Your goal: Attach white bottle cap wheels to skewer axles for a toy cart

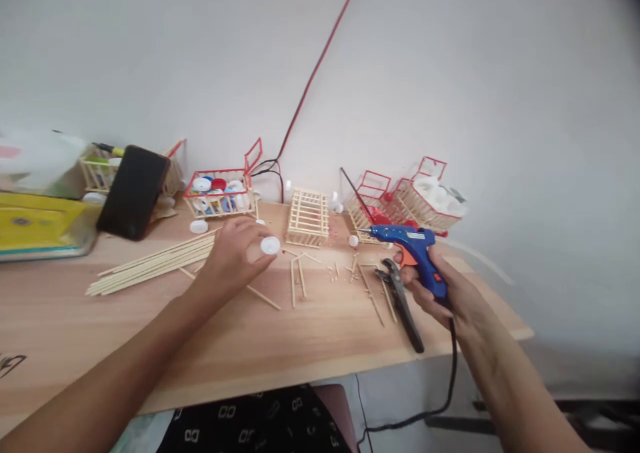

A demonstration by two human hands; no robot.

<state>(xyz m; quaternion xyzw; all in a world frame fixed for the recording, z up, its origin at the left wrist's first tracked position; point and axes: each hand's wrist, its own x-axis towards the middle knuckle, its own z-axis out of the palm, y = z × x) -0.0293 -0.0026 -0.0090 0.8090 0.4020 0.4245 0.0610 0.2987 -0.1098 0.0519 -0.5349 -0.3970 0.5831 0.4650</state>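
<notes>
A small white cap (271, 245) is held above the wooden table (240, 366), at the fingertips of the left hand (231, 253). It is pinched by its edge between thumb and fingers, with the hand only slightly open. Light, fairly stiff and perhaps slick plastic is suggested, best gripped by the rim so that its face is left free. A blue glue gun (421, 243) is gripped in the right hand (459, 296), fingers wrapped around its handle near the orange trigger (409, 256); whether the trigger is pressed cannot be told. The nozzle is pointed toward the left hand, well apart from the cap. The gun is judged moderately light and rigid, safest by the handle, since the metal tip may be hot. From below the right hand a black cord (453, 366) is trailed. Just left of that hand, dark pliers (406, 313) are laid. Beyond and between both hands, a pale stick frame (308, 216) is set; behind the left hand, a red-edged basket (220, 193) is filled with caps.
</notes>
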